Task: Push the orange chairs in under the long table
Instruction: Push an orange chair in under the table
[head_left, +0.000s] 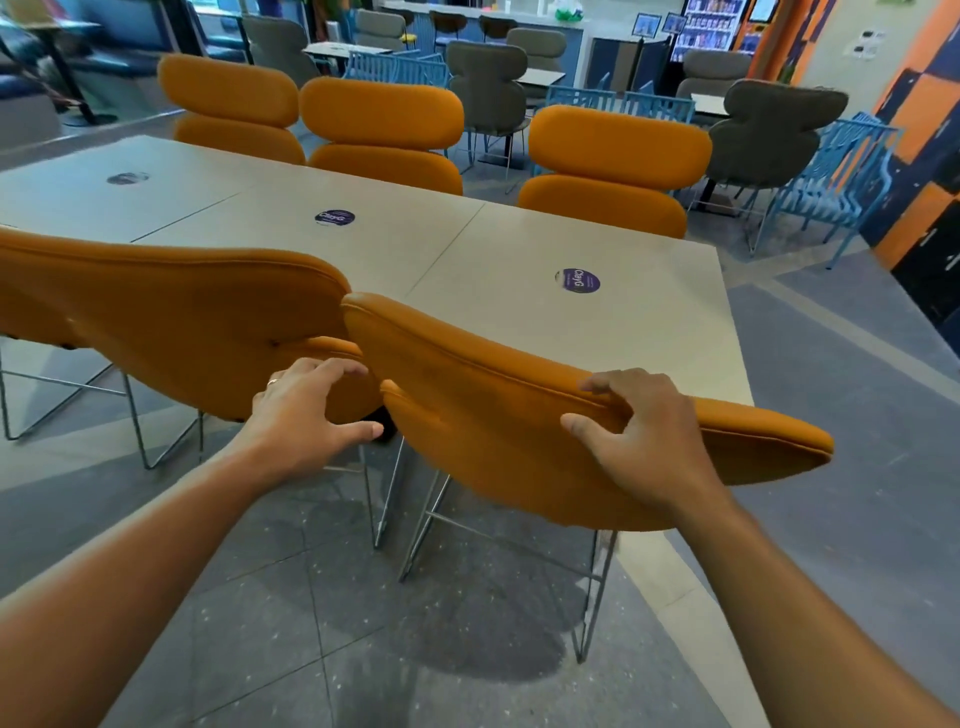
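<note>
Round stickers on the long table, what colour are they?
The round stickers are dark purple with white lettering, best seen in the head view.

The long pale table (519, 244) bears round stickers (577, 281); wire-legged orange chairs (519, 441) stand on the grey tiled floor (415, 654).

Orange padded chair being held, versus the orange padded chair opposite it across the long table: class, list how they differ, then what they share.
The held orange padded chair stands on the near side of the long beige table, back to the camera. The opposite orange chair faces the camera from the far side. The right hand grips the held chair's top edge, while nothing touches the opposite one. Both have orange padded backrests.
</note>
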